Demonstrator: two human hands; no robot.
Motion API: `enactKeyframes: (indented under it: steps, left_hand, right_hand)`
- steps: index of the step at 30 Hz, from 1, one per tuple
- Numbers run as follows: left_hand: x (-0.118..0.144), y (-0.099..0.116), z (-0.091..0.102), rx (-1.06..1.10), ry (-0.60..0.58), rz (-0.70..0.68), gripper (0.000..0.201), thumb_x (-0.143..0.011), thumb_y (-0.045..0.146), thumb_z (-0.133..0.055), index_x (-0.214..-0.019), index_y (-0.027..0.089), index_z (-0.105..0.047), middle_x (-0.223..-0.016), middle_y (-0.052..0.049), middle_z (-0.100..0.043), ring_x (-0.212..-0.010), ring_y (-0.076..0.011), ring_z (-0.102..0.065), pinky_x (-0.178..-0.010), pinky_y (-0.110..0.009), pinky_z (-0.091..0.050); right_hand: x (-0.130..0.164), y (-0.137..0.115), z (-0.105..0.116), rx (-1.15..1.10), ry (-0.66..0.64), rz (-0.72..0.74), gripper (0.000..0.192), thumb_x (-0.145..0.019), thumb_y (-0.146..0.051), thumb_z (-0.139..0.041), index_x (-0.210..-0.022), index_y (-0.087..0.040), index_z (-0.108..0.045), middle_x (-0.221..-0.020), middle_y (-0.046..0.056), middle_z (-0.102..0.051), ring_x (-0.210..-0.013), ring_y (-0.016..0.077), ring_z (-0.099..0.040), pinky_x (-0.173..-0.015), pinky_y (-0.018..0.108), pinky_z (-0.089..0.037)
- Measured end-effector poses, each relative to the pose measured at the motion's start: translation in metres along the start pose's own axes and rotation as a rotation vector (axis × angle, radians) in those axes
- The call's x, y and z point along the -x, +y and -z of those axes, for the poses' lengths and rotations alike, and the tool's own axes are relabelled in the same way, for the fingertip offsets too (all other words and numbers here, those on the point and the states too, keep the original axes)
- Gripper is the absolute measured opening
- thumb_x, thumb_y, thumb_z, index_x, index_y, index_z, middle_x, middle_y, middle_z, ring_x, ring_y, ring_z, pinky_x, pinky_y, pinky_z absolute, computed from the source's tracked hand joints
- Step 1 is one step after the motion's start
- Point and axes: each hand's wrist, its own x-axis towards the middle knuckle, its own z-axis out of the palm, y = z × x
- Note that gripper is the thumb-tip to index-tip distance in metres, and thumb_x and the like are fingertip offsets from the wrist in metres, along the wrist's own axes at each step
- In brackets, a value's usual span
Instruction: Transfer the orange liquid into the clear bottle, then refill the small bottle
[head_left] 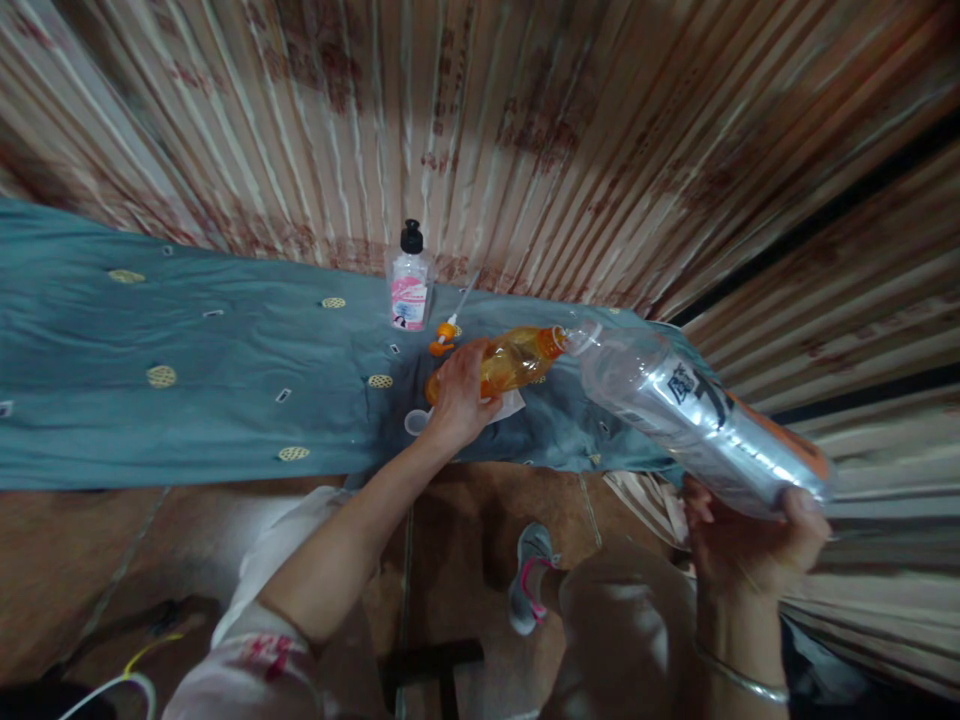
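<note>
Your left hand (459, 395) is wrapped around the lower part of the orange bottle (504, 364), holding it tipped on its side just above the teal cloth (187, 380), its open mouth turned toward your right. Your right hand (754, 545) is closed around the base of the large clear bottle (697, 415), which lies nearly level with its neck pointing left, mouth to mouth with the orange one. Whether the two rims touch is hard to tell. To pour cleanly here, I would judge that you should seat the mouths squarely before tilting further, raise the giving bottle slowly, and brace your left wrist against the cloth so the small neck does not wander. Grip the clear bottle lightly, since thin plastic buckles and spurts. A small clear cap (415, 422) lies just beside your left wrist, and an orange pump nozzle (444, 336) lies close behind the orange bottle. Farther back a pump bottle with a pink label (409, 285) stands upright before the striped curtain (525, 140).
</note>
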Motion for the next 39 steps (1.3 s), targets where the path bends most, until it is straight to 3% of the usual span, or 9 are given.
enactKeyframes:
  steps: [23, 39]
  left_hand:
    - [-0.0005, 0.0023, 0.0010, -0.010, 0.010, 0.000, 0.069, -0.070, 0.011, -0.070, -0.133, 0.018, -0.043, -0.132, -0.014, -0.061, -0.125, -0.0316, -0.057, -0.107, -0.050, -0.045]
    - [-0.0005, 0.0007, 0.0000, 0.004, 0.017, -0.025, 0.070, -0.069, 0.011, -0.070, -0.133, 0.018, -0.042, -0.131, -0.014, -0.061, -0.124, -0.0322, -0.058, -0.105, -0.052, -0.047]
  right_hand:
    - [0.0019, -0.0028, -0.0067, 0.030, -0.010, 0.024, 0.045, -0.054, -0.042, -0.066, -0.094, -0.022, -0.060, -0.087, 0.004, -0.059, -0.059, 0.0130, -0.047, -0.032, 0.019, -0.031]
    - [0.0006, -0.0023, -0.0059, 0.019, -0.021, 0.025, 0.048, -0.054, -0.042, -0.067, -0.097, -0.023, -0.060, -0.092, 0.005, -0.062, -0.062, 0.0134, -0.049, -0.033, 0.019, -0.032]
